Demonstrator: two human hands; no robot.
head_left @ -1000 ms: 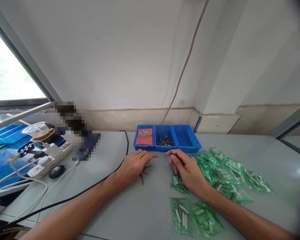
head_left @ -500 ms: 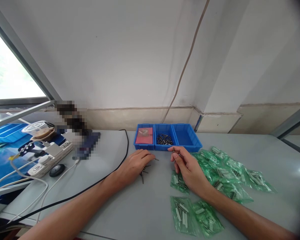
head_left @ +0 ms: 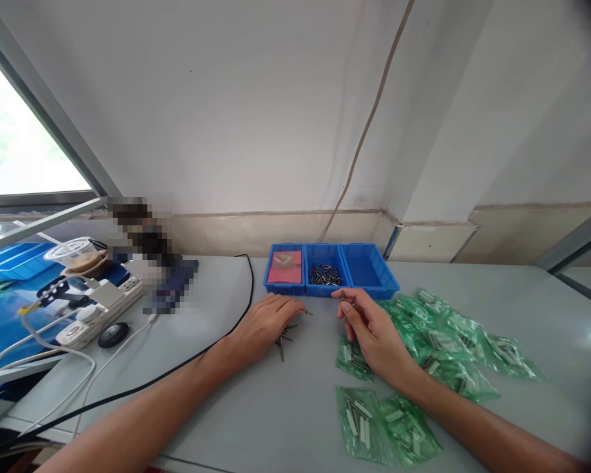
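Observation:
My left hand [head_left: 266,323] rests low over the grey table, fingers closed, with a small metal screw [head_left: 308,313] sticking out at the fingertips. Beside and partly beneath that hand lie several loose screws [head_left: 282,348]. My right hand [head_left: 367,325] pinches another small screw [head_left: 343,297] between thumb and forefinger, just in front of the blue bins. More dark screws [head_left: 324,275] are heaped in the middle blue bin [head_left: 313,251]. Close by my right wrist is a green plastic bag [head_left: 350,360] of small parts, which the hand partly covers.
Filled green bags [head_left: 443,335] spread across the right side, and two more bags [head_left: 362,420] lie near the front. The left bin holds a pink card [head_left: 284,268]. A black cable [head_left: 167,376] passes under my left forearm. At left stand a power strip [head_left: 103,309] and lidded cup [head_left: 76,253].

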